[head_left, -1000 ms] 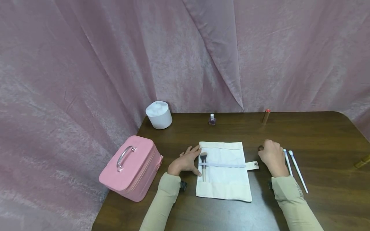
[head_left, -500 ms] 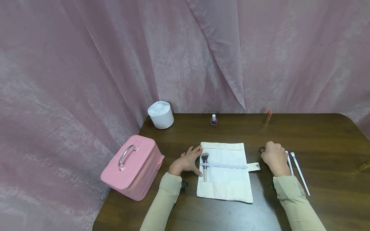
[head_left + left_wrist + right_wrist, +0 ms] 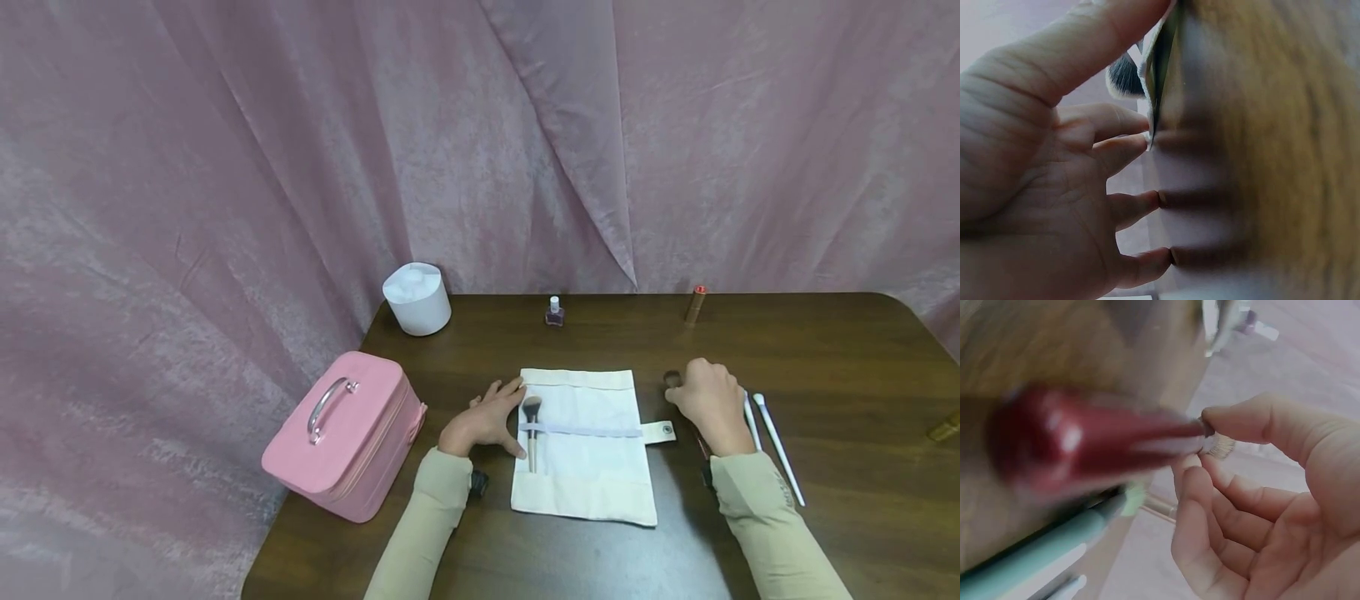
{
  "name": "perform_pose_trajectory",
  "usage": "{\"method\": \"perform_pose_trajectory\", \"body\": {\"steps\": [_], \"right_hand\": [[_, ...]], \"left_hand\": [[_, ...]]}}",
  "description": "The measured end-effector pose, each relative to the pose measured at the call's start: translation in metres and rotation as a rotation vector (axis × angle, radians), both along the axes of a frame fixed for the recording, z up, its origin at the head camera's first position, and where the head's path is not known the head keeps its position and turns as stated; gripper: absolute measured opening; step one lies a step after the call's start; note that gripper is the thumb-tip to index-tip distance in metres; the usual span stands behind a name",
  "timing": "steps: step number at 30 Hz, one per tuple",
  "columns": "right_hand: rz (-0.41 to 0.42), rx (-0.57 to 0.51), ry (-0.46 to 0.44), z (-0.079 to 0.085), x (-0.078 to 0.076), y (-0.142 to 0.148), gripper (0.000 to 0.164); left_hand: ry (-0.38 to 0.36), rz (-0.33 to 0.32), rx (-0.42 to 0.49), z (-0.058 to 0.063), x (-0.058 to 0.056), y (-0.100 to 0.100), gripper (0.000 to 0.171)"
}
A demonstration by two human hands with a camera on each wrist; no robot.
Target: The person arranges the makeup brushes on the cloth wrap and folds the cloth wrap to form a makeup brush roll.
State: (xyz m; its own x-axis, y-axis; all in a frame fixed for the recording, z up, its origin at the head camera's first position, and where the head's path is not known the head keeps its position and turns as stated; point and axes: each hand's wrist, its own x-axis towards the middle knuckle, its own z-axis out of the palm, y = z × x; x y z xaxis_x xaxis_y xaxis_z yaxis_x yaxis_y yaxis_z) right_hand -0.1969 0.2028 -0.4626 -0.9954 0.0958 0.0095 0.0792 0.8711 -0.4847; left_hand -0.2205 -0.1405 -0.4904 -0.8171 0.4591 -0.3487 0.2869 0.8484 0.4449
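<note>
From my feed, the right hand (image 3: 708,404) holds a red-handled brush (image 3: 1097,440), thumb and fingertips pinching it at the neck just below the bristles. The brush lies right of the cloth, its dark head poking out past the thumb in the head view and its handle running back under the wrist; I cannot tell whether it is off the table (image 3: 840,367). I judge it light and stiff, its glossy handle likely slippery and the bristles soft and easily splayed, so I would grip at the neck, as here, and leave the tuft alone.

The left hand (image 3: 483,421) is spread wide, thumb apart from the fingers, with at least 1 fingertip touching the left edge of the white cloth roll (image 3: 588,492). That fabric looks soft and apt to slide; light pressure at the edge should steady it. On it, 1 dark-tipped brush (image 3: 532,454) sits under the elastic band (image 3: 592,431), and a snap tab (image 3: 658,432) sticks out right.

Beyond the right hand lie 2 slim pale-handled brushes (image 3: 780,450). Farther out I see a pink case (image 3: 318,442), a white tissue roll (image 3: 417,304), a polish bottle (image 3: 554,317), a red-topped tube (image 3: 695,307) and a gold tube (image 3: 947,427).
</note>
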Motion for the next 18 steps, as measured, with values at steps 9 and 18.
{"method": "perform_pose_trajectory", "body": {"steps": [9, 18], "right_hand": [[0.027, -0.131, 0.066, 0.014, -0.004, -0.005, 0.034], [0.004, -0.386, -0.021, 0.020, -0.008, -0.020, 0.027]], "left_hand": [[0.002, -0.002, -0.004, 0.000, -0.002, 0.000, 0.112], [-0.006, 0.000, 0.008, 0.002, 0.001, 0.000, 0.113]]}}
